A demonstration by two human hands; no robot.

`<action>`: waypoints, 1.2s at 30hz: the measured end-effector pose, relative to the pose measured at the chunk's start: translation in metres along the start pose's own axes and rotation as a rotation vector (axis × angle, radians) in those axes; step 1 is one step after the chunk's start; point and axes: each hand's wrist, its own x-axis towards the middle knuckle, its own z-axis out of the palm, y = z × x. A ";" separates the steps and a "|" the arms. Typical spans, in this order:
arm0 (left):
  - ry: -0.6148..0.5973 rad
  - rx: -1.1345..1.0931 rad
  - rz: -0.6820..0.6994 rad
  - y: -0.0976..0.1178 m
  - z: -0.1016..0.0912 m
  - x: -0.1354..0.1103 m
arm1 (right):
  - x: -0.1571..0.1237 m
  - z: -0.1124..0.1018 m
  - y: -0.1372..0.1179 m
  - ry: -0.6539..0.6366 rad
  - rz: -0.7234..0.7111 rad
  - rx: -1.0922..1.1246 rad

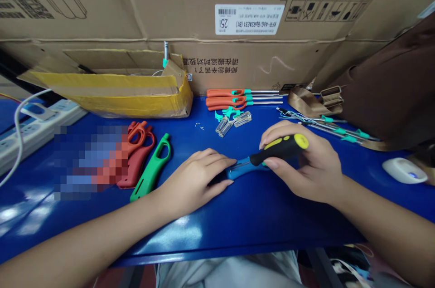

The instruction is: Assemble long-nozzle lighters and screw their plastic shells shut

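Note:
My right hand (306, 165) grips a black and yellow screwdriver (282, 148), its tip pointing left onto a blue plastic handle piece (242, 168) lying on the blue table (238, 220). My left hand (197, 178) lies over the left end of that blue piece, fingers together and pressing it down. Just left of it lie a green handle shell (152, 171) and red handle shells (137, 154).
An open cardboard box with yellow tape (118, 93) stands at the back left, against a cardboard wall. Orange-handled tools (234, 99) and clear parts (233, 122) lie at the back centre, metal rods (326, 127) to the right. A power strip (30, 124) sits far left, a white mouse (404, 170) far right.

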 end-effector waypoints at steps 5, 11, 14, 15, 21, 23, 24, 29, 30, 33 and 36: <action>-0.005 -0.005 -0.001 0.000 0.001 0.000 | -0.003 0.002 0.000 0.051 0.025 -0.028; -0.007 -0.012 -0.008 0.001 0.000 0.001 | -0.007 0.002 0.005 0.025 -0.058 -0.036; -0.006 -0.016 -0.004 0.000 0.000 0.000 | -0.007 0.001 0.005 0.012 -0.048 -0.082; -0.002 -0.015 0.000 0.000 0.000 0.000 | -0.006 0.000 0.005 0.016 -0.054 -0.111; -0.008 -0.016 -0.005 0.000 0.000 0.001 | -0.004 -0.002 0.005 -0.007 -0.084 -0.077; -0.007 -0.021 -0.004 0.001 0.000 0.000 | -0.005 -0.001 0.006 -0.002 -0.078 -0.057; -0.007 -0.022 -0.005 0.001 0.000 0.000 | -0.005 0.000 0.007 0.003 -0.079 -0.058; -0.006 -0.021 -0.003 0.000 0.000 0.000 | -0.008 0.001 0.008 -0.010 -0.055 -0.052; -0.005 -0.022 -0.002 0.000 0.000 0.000 | -0.009 0.001 0.008 -0.021 -0.047 -0.034; -0.002 -0.025 -0.001 0.000 0.000 0.001 | -0.010 0.000 0.004 -0.073 -0.047 0.039; 0.002 -0.025 -0.002 0.001 0.000 0.001 | -0.009 -0.002 0.000 -0.115 -0.064 0.056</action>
